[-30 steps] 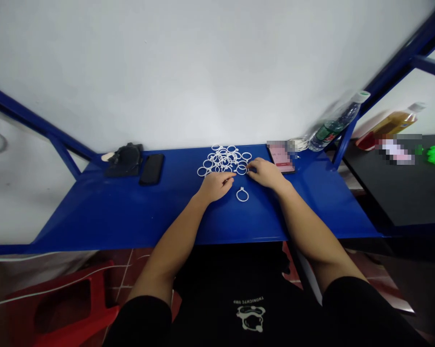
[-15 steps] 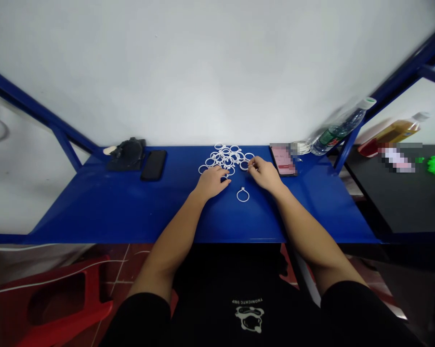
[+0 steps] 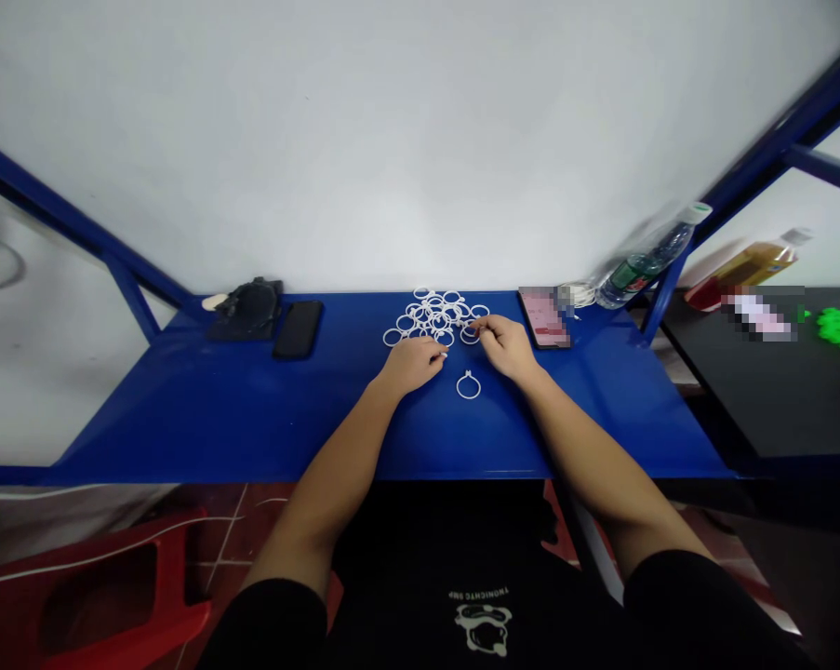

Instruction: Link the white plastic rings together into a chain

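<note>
White plastic curtain rings (image 3: 420, 314), each with a small tab, lie in a loose pile on the blue tabletop (image 3: 238, 409) near the wall. My left hand (image 3: 414, 363) is at the pile's near edge, fingers pinched together; a bit of white ring shows at its fingertips, the rest hidden. At the pile's right side my right hand (image 3: 501, 342) has thumb and fingers closed at the edge of another ring (image 3: 470, 338). One single ring (image 3: 468, 386) lies flat between my forearms, apart from the pile, its tab pointing away from me.
A black phone (image 3: 298, 329) and a dark crumpled item (image 3: 248, 309) lie at left. To the right are a phone with a lit pink screen (image 3: 545, 318), a white cable (image 3: 579, 295) and a leaning clear bottle (image 3: 646, 265). Blue frame posts (image 3: 663, 296) flank the table.
My left fingers have drawn together and pulled slightly toward me, with white showing at the tips. My right hand has shifted a little left at its ring. The camera view has tilted slightly.
</note>
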The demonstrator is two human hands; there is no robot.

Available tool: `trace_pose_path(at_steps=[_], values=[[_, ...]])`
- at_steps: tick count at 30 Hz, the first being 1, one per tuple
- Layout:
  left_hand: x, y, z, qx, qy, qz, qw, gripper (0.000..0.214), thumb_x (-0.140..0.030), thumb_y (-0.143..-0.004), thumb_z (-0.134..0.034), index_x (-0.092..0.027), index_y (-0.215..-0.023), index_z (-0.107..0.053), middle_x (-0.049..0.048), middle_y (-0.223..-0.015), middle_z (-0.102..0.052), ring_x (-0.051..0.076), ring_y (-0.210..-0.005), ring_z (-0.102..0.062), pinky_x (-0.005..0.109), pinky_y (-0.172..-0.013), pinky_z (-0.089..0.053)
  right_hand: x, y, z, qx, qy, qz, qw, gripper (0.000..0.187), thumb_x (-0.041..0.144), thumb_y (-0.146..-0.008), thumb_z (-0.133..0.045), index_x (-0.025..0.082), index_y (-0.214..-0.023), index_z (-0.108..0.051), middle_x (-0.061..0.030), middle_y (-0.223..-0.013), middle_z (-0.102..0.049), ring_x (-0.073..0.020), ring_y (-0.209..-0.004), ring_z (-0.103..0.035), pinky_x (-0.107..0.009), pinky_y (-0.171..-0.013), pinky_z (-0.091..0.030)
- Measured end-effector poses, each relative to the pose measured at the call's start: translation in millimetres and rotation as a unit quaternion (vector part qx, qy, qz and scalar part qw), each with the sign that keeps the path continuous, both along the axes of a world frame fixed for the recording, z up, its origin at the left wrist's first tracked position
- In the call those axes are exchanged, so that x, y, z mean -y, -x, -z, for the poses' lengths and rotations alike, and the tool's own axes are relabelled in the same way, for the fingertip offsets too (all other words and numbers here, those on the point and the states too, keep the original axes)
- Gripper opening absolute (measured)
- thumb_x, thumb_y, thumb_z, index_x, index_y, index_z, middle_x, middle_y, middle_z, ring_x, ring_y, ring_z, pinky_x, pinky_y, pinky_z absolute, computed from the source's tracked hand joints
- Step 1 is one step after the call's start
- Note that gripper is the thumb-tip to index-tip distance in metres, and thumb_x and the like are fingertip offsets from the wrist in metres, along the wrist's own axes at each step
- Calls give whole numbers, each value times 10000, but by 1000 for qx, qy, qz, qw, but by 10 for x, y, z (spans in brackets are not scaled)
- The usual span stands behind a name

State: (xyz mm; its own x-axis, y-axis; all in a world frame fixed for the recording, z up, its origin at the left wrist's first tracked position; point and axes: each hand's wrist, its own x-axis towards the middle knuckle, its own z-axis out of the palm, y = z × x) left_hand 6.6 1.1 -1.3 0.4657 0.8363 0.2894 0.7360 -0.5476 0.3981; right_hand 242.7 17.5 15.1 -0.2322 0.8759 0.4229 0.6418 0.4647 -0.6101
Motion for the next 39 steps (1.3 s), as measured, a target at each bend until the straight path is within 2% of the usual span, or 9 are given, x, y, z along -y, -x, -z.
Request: trace_pose_path(at_steps=[5, 9, 13, 17, 22, 26, 29, 33, 39], values=[[31, -9, -51, 98, -34, -27, 994, 156, -216, -987, -597, -210, -1052, -738, 46, -997, -786, 181, -881, -722, 302, -802, -530, 5, 0, 31, -30, -42, 11, 999, 312, 187, -882, -497, 219, -998, -784, -50, -966, -795, -230, -899, -732, -349, -851, -552], [68, -17, -66, 185, -25, -69, 980, 155, -233, -994, -560, -210, -1080, -687, 15, -902, -782, 129, -681, -680, 257, -694, -503, 33, -24, 5, -77, -61, 6, 995, 321, 177, -856, -469, 224, -912, -782, -41, -921, -788, -220, -878, -731, -346, -846, -560], [63, -18, -46, 202, -66, -86, 973, 95, -215, -916, -601, -211, -964, -683, -24, -717, -694, 111, -554, -587, 251, -653, -484, 68, -40, -66, -76, -18, 36, 996, 340, 180, -858, -434, 225, -853, -771, -52, -906, -776, -223, -888, -722, -349, -863, -567], [45, -27, -43, 212, -96, -67, 970, 80, -210, -874, -604, -213, -911, -674, -17, -713, -657, 122, -588, -580, 260, -669, -504, 100, -28, -102, -51, 0, 32, 998, 323, 180, -865, -435, 230, -827, -752, -51, -891, -767, -224, -882, -715, -351, -871, -563], [46, -30, -62, 221, -119, -71, 965, 137, -153, -857, -561, -204, -904, -680, 22, -854, -720, 122, -630, -594, 271, -693, -527, 140, -10, -108, -11, 11, -25, 1000, 311, 154, -876, -466, 231, -1046, -714, -43, -992, -785, -218, -915, -724, -326, -857, -545], [59, -15, -68, 231, -114, -58, 965, 157, -135, -845, -548, -201, -898, -680, 32, -900, -728, 130, -656, -615, 279, -688, -537, 162, -13, -139, 63, 38, -135, 988, 337, 154, -875, -505, 215, -1156, -681, -37, -1012, -794, -208, -852, -729, -303, -795, -515], [66, -16, -66, 235, -121, -43, 963, 166, -137, -860, -544, -196, -915, -690, 39, -915, -732, 129, -665, -621, 280, -686, -541, 176, -6, -169, 96, 71, -203, 972, 302, 248, -967, -518, 230, -1208, -699, -13, -962, -800, -186, -823, -731, -280, -770, -494], [63, -25, -54, 228, -114, -42, 966, 173, -141, -875, -549, -195, -941, -699, 47, -956, -743, 131, -690, -637, 287, -706, -559, 149, 11, -155, 120, 77, -137, 980, 330, 433, -1045, -515, 252, -1218, -731, -23, -967, -803, -188, -803, -721, -284, -749, -477], [67, -32, -54, 220, -113, -28, 969, 208, -124, -873, -541, -195, -958, -717, 51, -960, -748, 130, -690, -631, 296, -727, -575, -16, -21, 5, 94, 40, -32, 994, 307, 359, -1035, -530, 228, -1238, -720, -82, -1247, -749, -242, -1109, -693, -348, -951, -518]])
